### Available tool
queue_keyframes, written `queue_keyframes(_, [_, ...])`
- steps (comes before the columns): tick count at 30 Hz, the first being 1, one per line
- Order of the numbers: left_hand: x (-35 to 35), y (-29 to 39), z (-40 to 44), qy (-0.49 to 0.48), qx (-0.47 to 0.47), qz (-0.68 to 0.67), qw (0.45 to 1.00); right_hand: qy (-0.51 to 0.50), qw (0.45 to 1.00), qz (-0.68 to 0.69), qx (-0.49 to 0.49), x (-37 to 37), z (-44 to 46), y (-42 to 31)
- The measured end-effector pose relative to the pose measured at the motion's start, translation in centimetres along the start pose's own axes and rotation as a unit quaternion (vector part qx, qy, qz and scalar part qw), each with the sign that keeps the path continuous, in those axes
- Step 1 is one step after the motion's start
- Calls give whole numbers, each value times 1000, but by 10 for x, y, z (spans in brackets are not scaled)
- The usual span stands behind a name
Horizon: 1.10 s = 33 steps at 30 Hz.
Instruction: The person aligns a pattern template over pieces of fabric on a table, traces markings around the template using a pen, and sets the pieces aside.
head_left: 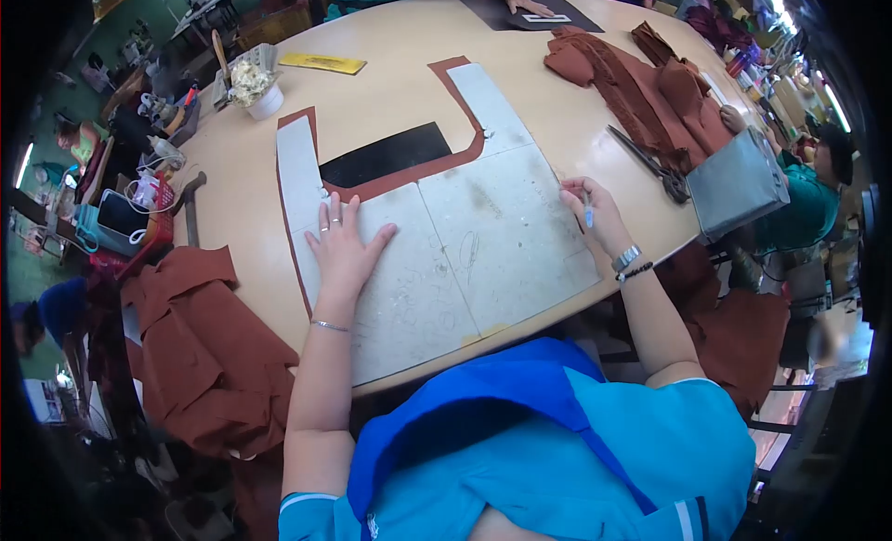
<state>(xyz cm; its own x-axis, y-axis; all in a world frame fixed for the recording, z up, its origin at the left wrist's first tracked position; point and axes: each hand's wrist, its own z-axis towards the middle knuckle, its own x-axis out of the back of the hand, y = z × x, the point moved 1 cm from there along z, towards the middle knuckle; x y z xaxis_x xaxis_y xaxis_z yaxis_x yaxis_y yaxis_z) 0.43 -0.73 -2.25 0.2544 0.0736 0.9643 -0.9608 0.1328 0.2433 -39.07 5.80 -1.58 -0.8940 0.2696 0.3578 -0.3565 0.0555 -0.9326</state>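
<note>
A large pale U-shaped pattern template [502, 202] with pencil marks lies over reddish-brown fabric [400, 181], which shows as a border around the inner cut-out and along the left side. My left hand [342, 244] rests flat on the template, fingers spread, just below the cut-out. At the template's right edge, my right hand [595, 211] pinches a pen [587, 209] with a clear, bluish barrel. Whether the pen tip touches the fabric is hidden. Inside the cut-out lies a black sheet [395, 153].
Scissors [650, 164], brown fabric pieces [650, 95] and a grey box [739, 183] lie to the right. A hammer [192, 206], a flower pot [265, 99] and a yellow strip [322, 63] are to the left. Brown fabric [204, 341] hangs near my left. Another person's hands [520, 0] work opposite.
</note>
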Motion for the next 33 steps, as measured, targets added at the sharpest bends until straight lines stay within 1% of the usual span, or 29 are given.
queue_keyframes(1, [-1, 1, -2, 5, 2, 5, 1000, -3, 999, 45, -23, 1, 3, 0])
queue_keyframes(4, [2, 4, -6, 19, 19, -8, 1000, -2, 971, 160, -177, 10, 8, -6])
queue_keyframes(5, [2, 5, -7, 22, 28, -17, 999, -42, 972, 151, -173, 11, 6, -8])
queue_keyframes(7, [3, 0, -9, 59, 50, -44, 996, -126, 970, 130, -163, 10, 4, -12])
queue_keyframes(8, [3, -6, -7, 80, 64, -57, 993, -116, 983, 96, -102, 11, 4, -14])
queue_keyframes(10, [0, -35, -4, 102, 152, -68, 981, -95, 995, 28, 20, 13, -4, -14])
queue_keyframes(11, [-4, -49, -4, 112, 198, -74, 971, -42, 996, -27, 69, 22, -3, -9])
queue_keyframes(13, [-4, -63, -10, 105, 229, -42, 967, 60, 975, -132, 167, 40, 1, 5])
queue_keyframes(15, [-2, -72, -16, 86, 249, 3, 965, 77, 978, -107, 161, 61, -25, -50])
queue_keyframes(16, [2, -68, -19, 76, 248, 31, 965, 120, 965, -94, 212, 79, -15, -31])
queue_keyframes(17, [1, -68, -20, 89, 249, 39, 964, 139, 968, -29, 209, 93, -11, -24])
queue_keyframes(18, [-1, -67, -21, 99, 247, 46, 963, 161, 971, 71, 161, 104, -16, -32])
queue_keyframes(19, [0, -67, -24, 104, 245, 34, 963, 182, 966, 135, 124, 122, -9, -19])
queue_keyframes(21, [8, -64, -23, 122, 234, 8, 965, 242, 949, 176, 95, 149, 0, -6])
queue_keyframes(22, [9, -66, -22, 129, 229, -4, 965, 316, 938, 44, 135, 163, 5, 5])
queue_keyframes(23, [9, -70, -21, 136, 224, -17, 965, 380, 904, -89, 174, 174, 9, 18])
queue_keyframes(24, [8, -74, -21, 144, 222, -30, 964, 407, 875, -193, 176, 170, 4, 12])
queue_keyframes(25, [8, -75, -20, 176, 214, -1, 961, 438, 832, -293, 173, 165, -2, 3])
queue_keyframes(26, [7, -77, -17, 157, 213, -1, 964, 436, 822, -294, 219, 155, -1, 2])
queue_keyframes(28, [14, -81, -15, 118, 225, 7, 967, 376, 854, -269, 240, 117, 8, 6])
queue_keyframes(29, [19, -81, -14, 129, 253, -86, 955, 309, 894, -203, 255, 88, 11, 4])
queue_keyframes(30, [23, -81, -13, 145, 280, -176, 932, 227, 921, -158, 273, 63, 14, 7])
queue_keyframes(31, [19, -98, -10, 210, 261, -222, 916, 145, 943, -108, 278, 39, 17, 10])
queue_keyframes(32, [17, -121, -12, 275, 236, -263, 894, 81, 921, -233, 300, 8, 4, -5])
queue_keyframes(33, [33, -136, -23, 309, 242, -293, 872, 30, 924, -227, 305, -18, -6, -17])
